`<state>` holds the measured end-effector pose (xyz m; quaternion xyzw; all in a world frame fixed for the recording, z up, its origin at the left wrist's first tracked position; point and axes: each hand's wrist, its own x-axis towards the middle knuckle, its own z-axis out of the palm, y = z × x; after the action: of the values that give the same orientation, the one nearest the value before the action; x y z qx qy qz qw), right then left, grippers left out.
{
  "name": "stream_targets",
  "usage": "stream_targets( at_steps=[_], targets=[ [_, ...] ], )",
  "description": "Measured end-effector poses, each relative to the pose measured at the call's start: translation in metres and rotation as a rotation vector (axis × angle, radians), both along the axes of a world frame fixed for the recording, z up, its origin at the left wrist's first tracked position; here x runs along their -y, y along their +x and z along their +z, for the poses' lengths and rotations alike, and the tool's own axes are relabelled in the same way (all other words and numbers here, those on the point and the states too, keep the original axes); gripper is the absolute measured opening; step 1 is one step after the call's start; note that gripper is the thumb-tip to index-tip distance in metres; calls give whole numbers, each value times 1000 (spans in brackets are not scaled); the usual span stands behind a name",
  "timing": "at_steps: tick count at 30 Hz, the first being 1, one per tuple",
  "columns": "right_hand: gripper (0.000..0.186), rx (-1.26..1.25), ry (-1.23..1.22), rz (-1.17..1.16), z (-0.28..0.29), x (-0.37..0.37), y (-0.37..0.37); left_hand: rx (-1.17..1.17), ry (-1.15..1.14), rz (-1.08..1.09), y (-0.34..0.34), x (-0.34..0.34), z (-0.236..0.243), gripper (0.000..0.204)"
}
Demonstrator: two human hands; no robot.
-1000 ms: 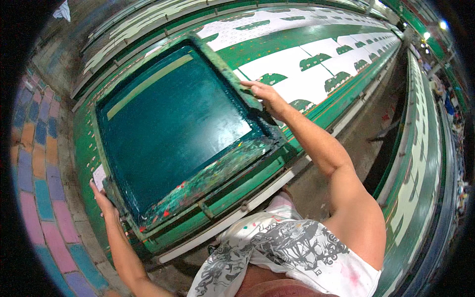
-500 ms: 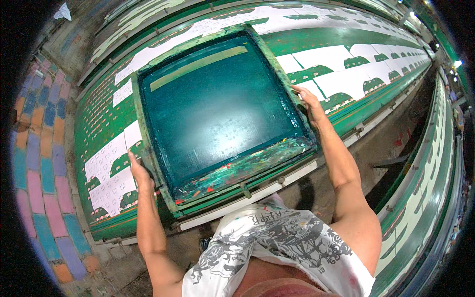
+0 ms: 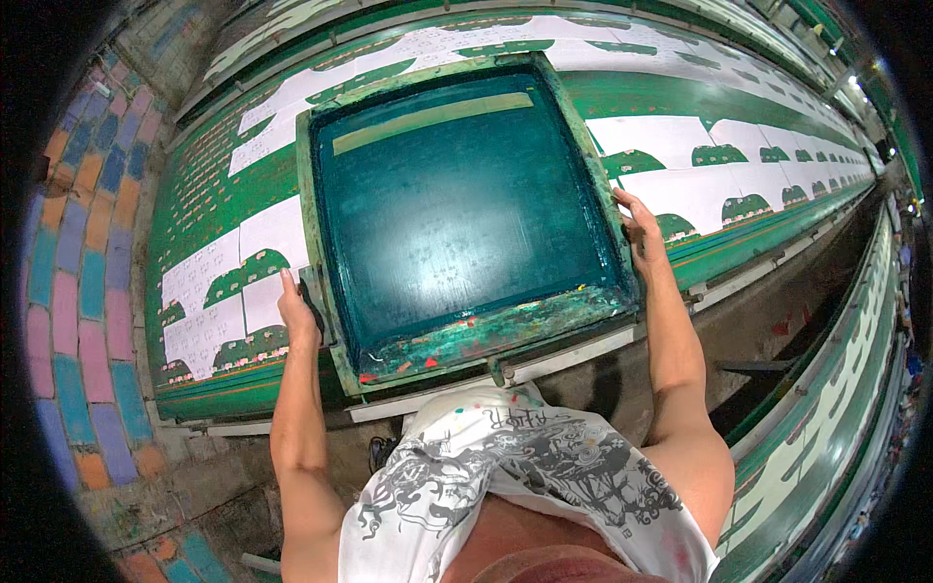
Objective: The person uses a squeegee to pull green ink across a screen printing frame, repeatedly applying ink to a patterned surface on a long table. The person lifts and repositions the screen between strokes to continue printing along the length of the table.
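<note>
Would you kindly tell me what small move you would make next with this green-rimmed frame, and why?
I would probably square the frame over the white pieces: the left hand and right hand are at its opposite sides, and pieces show on the green table to its left and right. Whether it touches the table is unclear.

The frame [image 3: 486, 340] I hold looks rough, paint-crusted; base material unclear. I note its inner sheet [image 3: 457, 228] as smooth, glossy. White panels [image 3: 277, 233]: matt, cloth or paper uncertain. Green tabletop [image 3: 651, 94]: smooth, faint sheen. My shirt [image 3: 466, 457] is creased matt cloth; bricks [image 3: 65, 301], matt.
</note>
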<state>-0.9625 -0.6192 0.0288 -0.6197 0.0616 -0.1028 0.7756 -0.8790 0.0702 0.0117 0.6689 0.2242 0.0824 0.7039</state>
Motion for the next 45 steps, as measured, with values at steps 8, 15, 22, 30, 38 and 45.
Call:
stream_targets(
  at_steps=[8, 15, 22, 30, 38, 45],
  targets=[
    [66, -96, -267, 48, 9, 10, -8, -18, 200, -26, -9, 33, 31, 68],
    [38, 245, -1133, 342, 41, -109, -49, -161, 490, 50, 3, 25, 3, 77],
    [46, 398, -1348, 563, 41, -203, -104, -171, 1106, -318, 5, 13, 0, 47],
    [40, 272, -1597, 546, 58, -248, -74, -31, 1468, -207, -7, 38, 9, 65],
    [38, -8, -1660, 647, 76, -264, -70, -45, 1463, -115, -11, 41, 14, 69],
    [48, 258, -1630, 412, 48, -275, -97, -74, 1435, -134, -12, 39, 13, 68]
  ],
)
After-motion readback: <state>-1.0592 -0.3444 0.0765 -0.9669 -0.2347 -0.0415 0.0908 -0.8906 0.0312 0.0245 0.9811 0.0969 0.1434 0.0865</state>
